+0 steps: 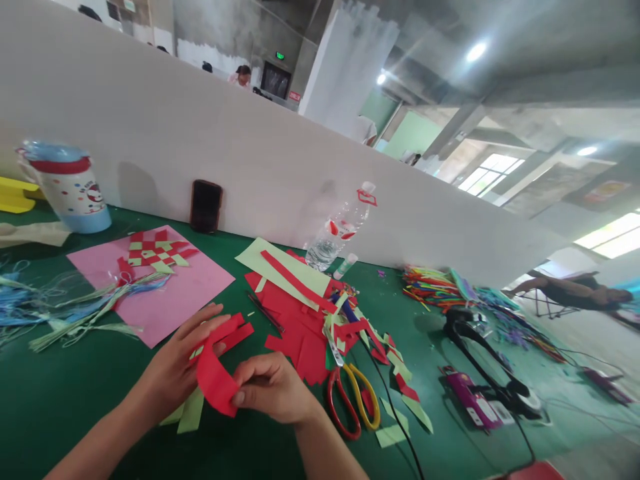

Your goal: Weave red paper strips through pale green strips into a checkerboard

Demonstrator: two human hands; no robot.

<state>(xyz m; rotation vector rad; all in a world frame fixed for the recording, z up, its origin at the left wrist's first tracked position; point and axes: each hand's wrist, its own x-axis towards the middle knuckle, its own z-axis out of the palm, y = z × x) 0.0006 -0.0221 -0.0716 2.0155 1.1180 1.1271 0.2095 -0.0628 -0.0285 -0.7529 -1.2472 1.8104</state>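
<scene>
right hand point(274, 390) fingers pinched shut on a curled red paper strip point(216, 383) | left hand point(173, 367) fingers straight, together, pressing its other end over green strips point(193, 410) | looks mid-bend imo, wants a steady pinch | scissors point(350, 400) just beside

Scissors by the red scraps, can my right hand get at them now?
Probably yes: the scissors lie just beside the right hand, nothing between, though it pinches a red paper strip.
</scene>
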